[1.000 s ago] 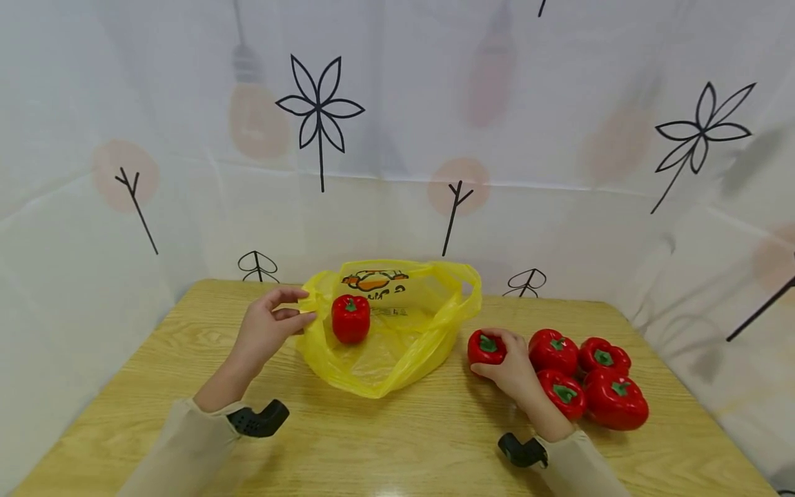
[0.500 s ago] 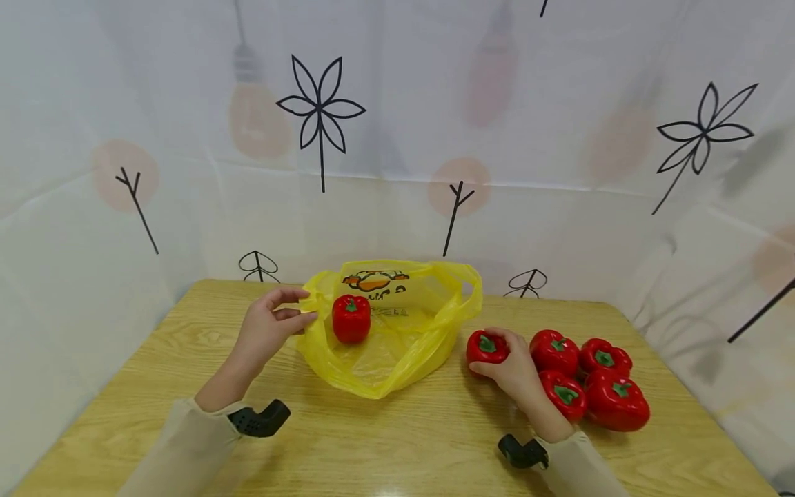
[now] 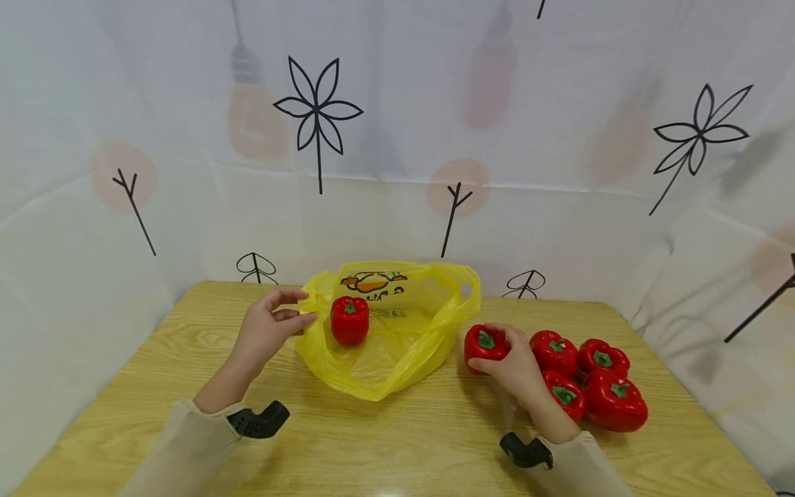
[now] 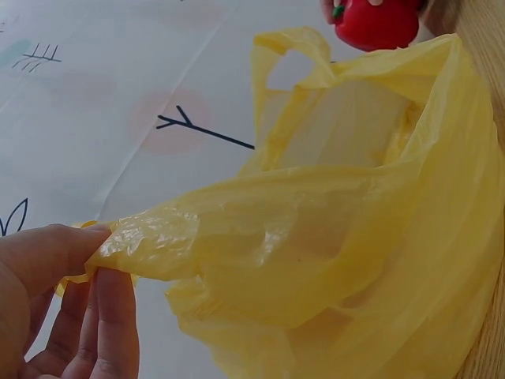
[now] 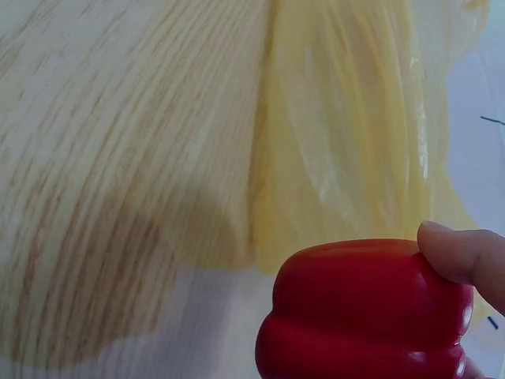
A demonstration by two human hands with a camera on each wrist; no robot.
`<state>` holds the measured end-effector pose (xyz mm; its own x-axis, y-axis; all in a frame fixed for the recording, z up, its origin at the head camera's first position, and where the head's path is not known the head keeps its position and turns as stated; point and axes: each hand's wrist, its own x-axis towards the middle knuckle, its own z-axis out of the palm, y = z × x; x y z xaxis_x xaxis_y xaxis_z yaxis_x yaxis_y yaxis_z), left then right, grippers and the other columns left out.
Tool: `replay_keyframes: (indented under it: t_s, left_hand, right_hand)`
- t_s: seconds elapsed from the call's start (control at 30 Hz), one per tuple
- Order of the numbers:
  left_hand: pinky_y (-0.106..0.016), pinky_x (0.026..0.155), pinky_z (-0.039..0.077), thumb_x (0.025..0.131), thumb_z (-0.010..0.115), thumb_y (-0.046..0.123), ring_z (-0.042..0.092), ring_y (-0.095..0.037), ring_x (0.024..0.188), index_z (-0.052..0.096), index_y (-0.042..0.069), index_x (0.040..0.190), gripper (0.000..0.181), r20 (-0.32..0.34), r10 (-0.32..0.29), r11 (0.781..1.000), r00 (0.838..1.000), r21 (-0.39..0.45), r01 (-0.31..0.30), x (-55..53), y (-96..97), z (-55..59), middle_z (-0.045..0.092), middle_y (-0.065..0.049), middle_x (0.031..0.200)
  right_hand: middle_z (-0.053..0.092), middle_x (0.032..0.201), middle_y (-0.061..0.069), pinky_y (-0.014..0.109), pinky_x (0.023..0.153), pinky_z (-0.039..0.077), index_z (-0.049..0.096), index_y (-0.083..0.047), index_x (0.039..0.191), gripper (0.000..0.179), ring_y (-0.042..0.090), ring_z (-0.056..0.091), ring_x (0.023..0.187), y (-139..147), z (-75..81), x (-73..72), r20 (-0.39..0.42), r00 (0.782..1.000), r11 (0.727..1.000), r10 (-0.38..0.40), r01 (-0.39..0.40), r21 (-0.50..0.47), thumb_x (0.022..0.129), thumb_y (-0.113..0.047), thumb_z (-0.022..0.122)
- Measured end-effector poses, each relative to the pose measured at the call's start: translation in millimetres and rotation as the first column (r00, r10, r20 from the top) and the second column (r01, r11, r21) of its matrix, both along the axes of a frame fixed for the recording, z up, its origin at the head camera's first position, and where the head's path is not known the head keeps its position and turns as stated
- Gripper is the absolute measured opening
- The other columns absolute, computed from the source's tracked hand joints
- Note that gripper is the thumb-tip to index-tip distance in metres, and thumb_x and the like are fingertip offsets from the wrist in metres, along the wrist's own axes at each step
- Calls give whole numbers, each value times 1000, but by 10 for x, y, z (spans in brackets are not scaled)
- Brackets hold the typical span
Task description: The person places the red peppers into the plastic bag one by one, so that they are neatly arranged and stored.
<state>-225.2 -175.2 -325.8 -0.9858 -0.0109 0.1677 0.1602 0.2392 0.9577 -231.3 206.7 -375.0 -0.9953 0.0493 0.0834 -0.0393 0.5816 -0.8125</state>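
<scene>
Right hand (image 3: 517,359) grips a red pepper (image 3: 479,355) between thumb and fingers. The held pepper is glossy, blocky and deeply lobed, green stem facing up; on my right wrist feed its skin shows a soft crease and dull highlights. It sits just outside the yellow bag (image 3: 435,342), on the side toward the left hand. I can't tell whether its base touches the table (image 3: 385,449).

Left hand (image 3: 273,321) pinches the bag's near edge, thumb against fingers, the thin plastic bunched and shiny there. Bag mouth gapes between the hands, a handle loop standing on the right-hand side. Inside, closer to the left hand, I see one pepper (image 3: 350,326), upright, stem up. Four more peppers (image 3: 616,407) cluster beyond the right hand, on its outer side.

Writing: an orange-and-black graphic (image 3: 373,281) on the bag's back wall, black lettering below it, then a line of smaller print. I can't read any of it.

Hard to see: the right hand covers part of its pepper; the right wrist feed crops the bottom, the left wrist feed the top. The right forearm partly hides the nearest clustered pepper.
</scene>
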Motion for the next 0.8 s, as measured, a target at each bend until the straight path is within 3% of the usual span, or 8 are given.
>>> replay_keyframes:
  t_s: [0.47, 0.8]
  left_hand:
    - [-26, 71, 54, 84, 71, 12, 60, -16, 81, 55, 3, 116, 37, 8, 5, 1000, 1000, -2, -5, 6, 8, 10, 53, -12, 113]
    - [-28, 72, 54, 84, 71, 15, 60, -16, 81, 55, 3, 116, 38, 8, -3, 1000, 1000, 12, 3, 3, -1, 11, 53, -12, 114]
  right_hand:
    - [33, 137, 18, 56, 95, 38, 43, -9, 133, 71, 38, 35, 121, -50, 181, 119, -3, 999, 999, 32, -32, -7, 75, -25, 80]
    - [35, 135, 17, 53, 91, 43, 45, -9, 131, 69, 37, 37, 119, -142, 303, 172, -48, 995, 996, 83, -85, -30, 74, -24, 80]
